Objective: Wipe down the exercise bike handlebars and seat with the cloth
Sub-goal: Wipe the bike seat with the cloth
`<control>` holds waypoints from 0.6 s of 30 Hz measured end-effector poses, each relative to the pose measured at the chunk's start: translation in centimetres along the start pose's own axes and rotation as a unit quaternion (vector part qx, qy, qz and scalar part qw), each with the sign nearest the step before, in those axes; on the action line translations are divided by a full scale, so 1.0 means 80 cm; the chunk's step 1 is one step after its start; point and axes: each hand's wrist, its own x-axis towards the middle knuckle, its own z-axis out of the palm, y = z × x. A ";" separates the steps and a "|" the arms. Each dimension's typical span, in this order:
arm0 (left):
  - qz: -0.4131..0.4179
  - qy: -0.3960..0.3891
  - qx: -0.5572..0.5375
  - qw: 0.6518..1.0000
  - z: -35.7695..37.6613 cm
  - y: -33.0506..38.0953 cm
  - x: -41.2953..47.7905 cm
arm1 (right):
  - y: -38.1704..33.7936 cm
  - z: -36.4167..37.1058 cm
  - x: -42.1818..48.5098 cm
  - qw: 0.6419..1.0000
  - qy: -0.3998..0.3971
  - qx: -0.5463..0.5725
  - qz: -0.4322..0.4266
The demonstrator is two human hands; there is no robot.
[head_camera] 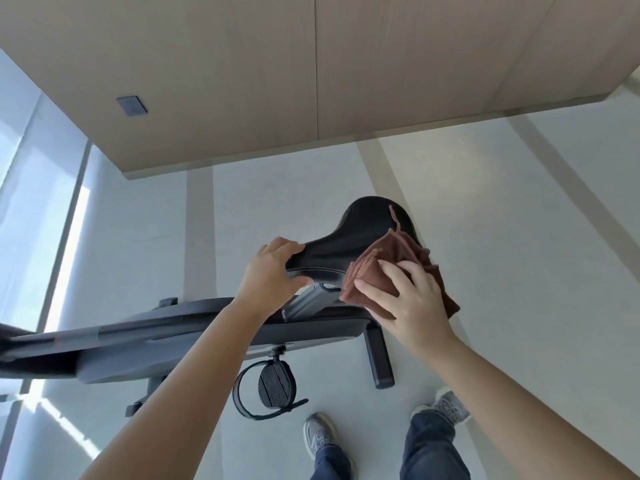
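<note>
Hands on seat, cloth over side edge

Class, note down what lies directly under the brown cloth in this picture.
Under the brown cloth lies the wide end of the black seat; the right hand presses on top. The covered seat surface cannot be seen.

No legible text, no numbers (anywhere)
</note>
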 end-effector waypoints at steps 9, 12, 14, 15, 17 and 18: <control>0.064 -0.090 0.107 0.988 0.017 0.037 0.034 | 0.034 0.000 0.089 0.977 -0.061 0.077 0.189; 0.055 -0.066 0.114 0.990 0.023 0.039 0.037 | 0.015 -0.009 0.034 0.979 0.010 0.098 0.181; 0.048 -0.061 0.114 0.990 0.023 0.041 0.039 | 0.000 -0.008 0.003 0.975 0.052 0.112 0.185; 0.044 -0.060 0.114 0.991 0.023 0.041 0.040 | -0.003 -0.006 0.001 0.973 0.060 0.114 0.190; 0.039 -0.058 0.113 0.991 0.023 0.041 0.038 | 0.004 -0.003 0.022 0.972 0.065 0.103 0.201; 0.040 -0.056 0.112 0.991 0.023 0.040 0.038 | 0.013 -0.003 0.041 0.970 0.055 0.100 0.216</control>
